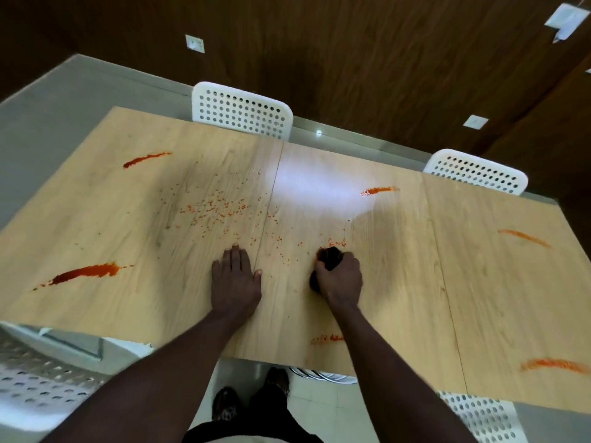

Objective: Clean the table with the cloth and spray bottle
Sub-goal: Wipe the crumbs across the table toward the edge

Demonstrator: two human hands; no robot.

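Both arms reach forward from the near edge over the table (399,282), bare forearms, roughly parallel. Left hand (236,279) lies flat, palm down on the wood, fingers straight and close together pointing away, thumb splayed toward the right; holds nothing. Right hand (340,276) is curled into a fist around a dark bunched cloth (329,255), knuckles up, wrist slightly bent, pressing the cloth onto the tabletop. The cloth sticks out past the fingers on the far side and a bit on the thumb side; its far tip touches a small cluster of orange-red crumbs (335,243).

Scattered crumbs (217,209) spread beyond the left hand and between the two hands. Red sauce streak (89,271) well to the left of the left hand, another streak (147,158) far beyond it to the left. Orange streak (379,190) beyond the right hand, in the glare patch. Faint smears (524,238) off to the right of the right hand, one small smear (327,338) just beside the right forearm near the table edge.

White perforated chairs (243,110) sit on the far side beyond the hands. Spray bottle not seen.
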